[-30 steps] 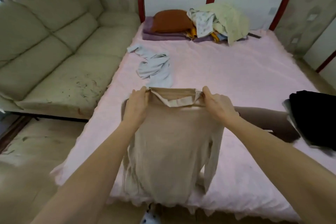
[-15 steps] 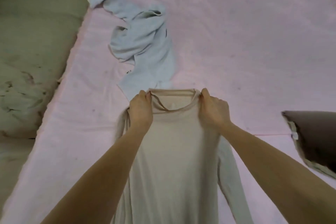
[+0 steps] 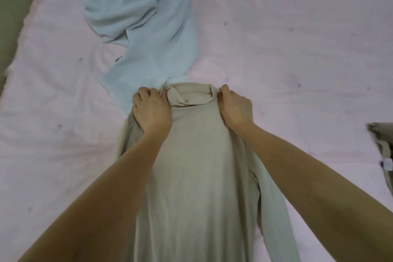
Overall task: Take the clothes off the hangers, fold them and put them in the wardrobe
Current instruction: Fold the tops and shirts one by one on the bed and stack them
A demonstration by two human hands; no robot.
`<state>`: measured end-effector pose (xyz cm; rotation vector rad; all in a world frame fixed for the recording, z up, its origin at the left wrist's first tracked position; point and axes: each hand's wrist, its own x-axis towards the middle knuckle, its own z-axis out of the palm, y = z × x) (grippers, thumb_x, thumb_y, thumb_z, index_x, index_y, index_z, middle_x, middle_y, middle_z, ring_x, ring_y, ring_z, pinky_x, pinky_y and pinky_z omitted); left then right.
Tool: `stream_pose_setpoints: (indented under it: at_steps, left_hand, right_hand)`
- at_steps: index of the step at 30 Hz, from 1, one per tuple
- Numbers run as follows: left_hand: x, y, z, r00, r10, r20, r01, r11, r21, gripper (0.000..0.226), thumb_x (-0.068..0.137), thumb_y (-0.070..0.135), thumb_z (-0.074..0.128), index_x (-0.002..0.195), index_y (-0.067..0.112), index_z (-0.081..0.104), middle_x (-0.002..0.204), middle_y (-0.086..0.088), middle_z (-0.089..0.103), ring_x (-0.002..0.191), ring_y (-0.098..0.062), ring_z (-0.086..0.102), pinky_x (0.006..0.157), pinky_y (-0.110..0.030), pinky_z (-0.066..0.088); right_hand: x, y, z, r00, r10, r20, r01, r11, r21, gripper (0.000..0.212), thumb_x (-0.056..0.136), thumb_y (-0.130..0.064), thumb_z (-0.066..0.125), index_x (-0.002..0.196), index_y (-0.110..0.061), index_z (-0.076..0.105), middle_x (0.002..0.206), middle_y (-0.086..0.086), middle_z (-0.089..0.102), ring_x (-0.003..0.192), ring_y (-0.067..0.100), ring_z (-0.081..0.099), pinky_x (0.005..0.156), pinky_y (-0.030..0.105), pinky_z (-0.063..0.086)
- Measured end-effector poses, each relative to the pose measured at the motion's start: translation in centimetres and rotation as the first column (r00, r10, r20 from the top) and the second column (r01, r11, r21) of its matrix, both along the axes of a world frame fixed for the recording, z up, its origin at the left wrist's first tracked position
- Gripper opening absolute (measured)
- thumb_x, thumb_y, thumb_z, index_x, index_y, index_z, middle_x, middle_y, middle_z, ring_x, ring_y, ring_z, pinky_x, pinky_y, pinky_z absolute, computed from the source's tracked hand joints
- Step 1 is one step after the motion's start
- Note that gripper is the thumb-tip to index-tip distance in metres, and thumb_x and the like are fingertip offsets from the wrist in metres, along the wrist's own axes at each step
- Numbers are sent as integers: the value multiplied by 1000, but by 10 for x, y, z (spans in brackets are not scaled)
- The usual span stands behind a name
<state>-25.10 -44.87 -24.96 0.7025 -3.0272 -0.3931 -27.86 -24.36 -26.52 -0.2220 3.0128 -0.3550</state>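
Head view. 1 beige long-sleeved top (image 3: 197,172) lies flat on the pink bed sheet (image 3: 297,38), collar toward the far side, body running to the near edge of the frame, about midway across the bed. Both sleeves lie along the body's sides.

Left hand (image 3: 151,110): fingers curled, gripping the top at the left shoulder, just beside the collar. Knuckles up; fingertips tucked into fabric.

Right hand (image 3: 234,108): fingers curled, pinching the top at the right side of the collar; thumb side at the collar rim.

Collar is a turned-down band, slightly rumpled between the 2 hands.

1 pale blue garment (image 3: 146,27) lies crumpled on the sheet beyond the top, toward the far left; its near end touches or passes under the collar area, cannot tell which.

1 dark brownish garment (image 3: 382,142) shows at the right frame edge, well apart from the top; a small white label is visible on it.

A green sofa (image 3: 12,6) borders the bed's left edge.
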Motion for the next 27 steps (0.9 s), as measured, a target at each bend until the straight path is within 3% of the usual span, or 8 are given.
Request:
stream_pose_setpoints:
  at_steps: [4, 8, 10, 12, 16, 21, 23, 27]
  left_hand:
    - [-8, 0, 6, 1000, 24, 16, -25, 997, 66, 43, 102, 31, 38, 116, -6, 54, 125, -26, 47, 118, -40, 40, 98, -46, 30]
    - [6, 15, 32, 985, 85, -149, -64, 988, 143, 36, 91, 17, 51, 122, 0, 51, 135, -22, 45, 123, -39, 41, 101, -46, 30]
    - [26, 31, 44, 965, -98, -242, 129, 985, 116, 36, 88, 15, 54, 121, 2, 53, 130, -19, 50, 119, -38, 45, 97, -43, 31]
    - [53, 57, 52, 887, -384, -257, 433, 885, 171, 33, 87, 20, 48, 115, 5, 58, 116, -16, 57, 108, -37, 52, 94, -41, 37]
    - [109, 114, 52, 665, -744, -64, 711, 605, 359, 37, 94, 25, 46, 126, 8, 57, 126, -10, 57, 121, -30, 50, 103, -41, 41]
    - [144, 156, 48, 485, -835, 260, 698, 549, 460, 71, 99, 27, 51, 154, 11, 9, 162, -4, 8, 149, -19, 4, 120, -28, 9]
    - [149, 164, 49, 517, -811, 276, 668, 583, 462, 76, 98, 25, 53, 154, 9, 4, 162, -5, 3, 150, -19, 1, 119, -26, 6]
    - [153, 167, 52, 597, -768, 231, 644, 631, 433, 75, 98, 23, 51, 154, 7, 4, 162, -6, 4, 149, -16, 7, 116, -21, 5]
  right_hand:
    - [2, 8, 12, 999, -19, 44, 26, 986, -165, 28, 102, -37, 35, 101, -12, 47, 84, 5, 62, 72, 26, 55, 60, 35, 35]
    - [30, 44, 41, 970, -162, 178, 230, 843, -486, 19, 101, -31, 41, 103, -13, 48, 89, -1, 60, 81, 19, 56, 72, 35, 45]
    - [54, 73, 52, 932, -254, 257, 351, 808, -473, 16, 101, -27, 42, 104, -13, 48, 89, 0, 61, 82, 22, 59, 73, 36, 47]
    - [83, 103, 61, 860, -299, 415, 475, 766, -433, 15, 100, -25, 45, 104, -12, 52, 89, 1, 63, 85, 24, 63, 77, 37, 49]
    - [152, 140, 73, 693, -190, 696, 537, 780, -321, 21, 92, -32, 62, 103, -15, 56, 94, 3, 67, 89, 21, 65, 78, 31, 49]
    - [203, 141, 75, 517, -75, 853, 670, 655, -348, 26, 84, -18, 73, 102, -5, 59, 87, 9, 64, 72, 19, 59, 62, 24, 47]
    - [208, 146, 73, 555, -91, 827, 690, 607, -395, 5, 90, -8, 60, 88, -4, 61, 75, 7, 59, 64, 19, 53, 54, 25, 43]
    - [185, 171, 76, 805, -363, 470, 561, 724, -401, 12, 94, -10, 47, 89, -6, 57, 84, 3, 58, 77, 20, 50, 61, 29, 31]
